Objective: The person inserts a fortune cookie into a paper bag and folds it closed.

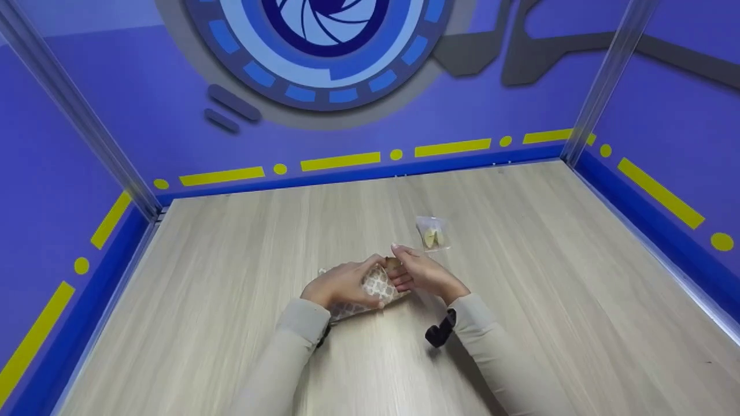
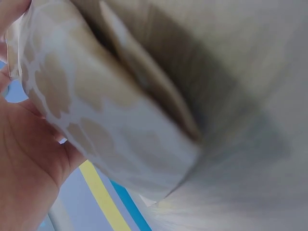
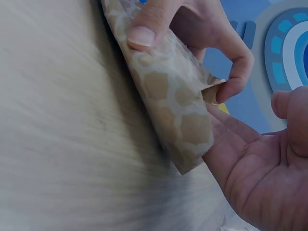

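From here I can read no text, numbers or brands on the patterned paper (image 1: 378, 284) lower centre, clear packet (image 1: 432, 234) or wall (image 1: 133, 98) up top.

tan-spotted paper packet (image 1: 378, 284), edge gaping, tilted, between the hands (image 1: 341, 283)

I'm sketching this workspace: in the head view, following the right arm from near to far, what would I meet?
Right sleeve → right hand → small clear bag with yellowish contents → back wall.
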{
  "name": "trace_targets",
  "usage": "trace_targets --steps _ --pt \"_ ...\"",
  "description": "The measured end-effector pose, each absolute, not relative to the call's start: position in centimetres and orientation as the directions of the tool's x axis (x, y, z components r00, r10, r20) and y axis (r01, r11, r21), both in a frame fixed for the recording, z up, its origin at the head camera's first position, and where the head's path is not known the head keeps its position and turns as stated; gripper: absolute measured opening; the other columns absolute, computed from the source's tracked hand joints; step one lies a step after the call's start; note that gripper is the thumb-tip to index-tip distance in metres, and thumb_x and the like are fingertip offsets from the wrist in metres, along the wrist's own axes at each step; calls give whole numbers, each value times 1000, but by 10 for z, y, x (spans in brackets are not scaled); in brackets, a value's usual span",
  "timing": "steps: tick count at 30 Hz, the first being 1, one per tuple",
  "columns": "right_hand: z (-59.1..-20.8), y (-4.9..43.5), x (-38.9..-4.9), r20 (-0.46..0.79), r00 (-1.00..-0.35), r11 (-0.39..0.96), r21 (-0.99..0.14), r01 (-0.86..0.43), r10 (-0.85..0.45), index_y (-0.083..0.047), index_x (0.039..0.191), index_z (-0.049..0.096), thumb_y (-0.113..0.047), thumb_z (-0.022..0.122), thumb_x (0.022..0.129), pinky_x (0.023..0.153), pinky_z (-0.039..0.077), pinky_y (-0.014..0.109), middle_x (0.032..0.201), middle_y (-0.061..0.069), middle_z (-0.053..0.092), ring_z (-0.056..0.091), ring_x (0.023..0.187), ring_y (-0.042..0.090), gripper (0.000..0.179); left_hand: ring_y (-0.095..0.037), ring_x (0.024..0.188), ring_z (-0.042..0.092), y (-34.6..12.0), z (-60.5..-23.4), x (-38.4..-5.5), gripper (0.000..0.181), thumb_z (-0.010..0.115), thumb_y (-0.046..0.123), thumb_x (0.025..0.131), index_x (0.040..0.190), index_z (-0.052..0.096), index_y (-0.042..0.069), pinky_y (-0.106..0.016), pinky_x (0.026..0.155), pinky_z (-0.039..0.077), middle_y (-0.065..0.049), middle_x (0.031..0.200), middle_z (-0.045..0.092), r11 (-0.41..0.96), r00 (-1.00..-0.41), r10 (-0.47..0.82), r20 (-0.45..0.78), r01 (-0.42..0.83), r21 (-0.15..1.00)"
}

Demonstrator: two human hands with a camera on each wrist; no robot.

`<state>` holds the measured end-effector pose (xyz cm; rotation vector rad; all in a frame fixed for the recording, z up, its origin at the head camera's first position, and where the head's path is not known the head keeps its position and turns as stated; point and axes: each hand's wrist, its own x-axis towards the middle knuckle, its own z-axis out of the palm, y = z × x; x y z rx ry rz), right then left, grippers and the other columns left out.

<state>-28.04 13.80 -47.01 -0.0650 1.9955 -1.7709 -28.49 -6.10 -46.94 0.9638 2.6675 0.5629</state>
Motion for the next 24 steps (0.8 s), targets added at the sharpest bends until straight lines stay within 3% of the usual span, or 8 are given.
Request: trace_targets --steps 4,8,11,19,24 --pt "-472 132 -280 -324 -892 180 -943 279 -315 1 134 28 -46 29 96 65 51 32 95 18 56 58 74 22 60 -18 96 57 -61 -469 -285 77 72 52 65 129 34 34 -35 79 46 -2 114 59 716 -759 642 -110 543 438" --pt "-479 128 -282 -305 -876 162 -951 263 -373 -3 111 45 -57 29 92 57 47 27 75 5 53 55 65 15 59 -16 93 56 -61 -469 -285 78 71 54 64 130 33 34 -33 77 46 -1 112 58 724 -766 632 -118 529 443" --pt "-481 127 -282 -273 -855 131 -962 239 -442 -5 102 47 -60 27 91 56 48 26 66 2 55 57 60 13 60 -15 91 56 -61 -470 -285 79 71 55 64 130 33 33 -32 75 47 0 110 59 722 -766 632 -117 528 447" --pt "-481 133 -283 -298 -894 138 -954 266 -335 -7 135 30 -54 34 91 65 49 30 93 16 56 57 75 21 65 -16 90 57 -64 -472 -285 75 73 51 65 127 35 34 -32 74 47 0 105 60 704 -765 639 -84 536 466" --pt "-479 139 -284 -293 -894 104 -956 273 -339 -7 140 25 -49 40 92 72 52 34 97 20 60 63 79 23 66 -19 96 58 -63 -473 -285 73 72 52 65 126 35 34 -35 80 46 -1 111 60 702 -761 644 -80 546 457"
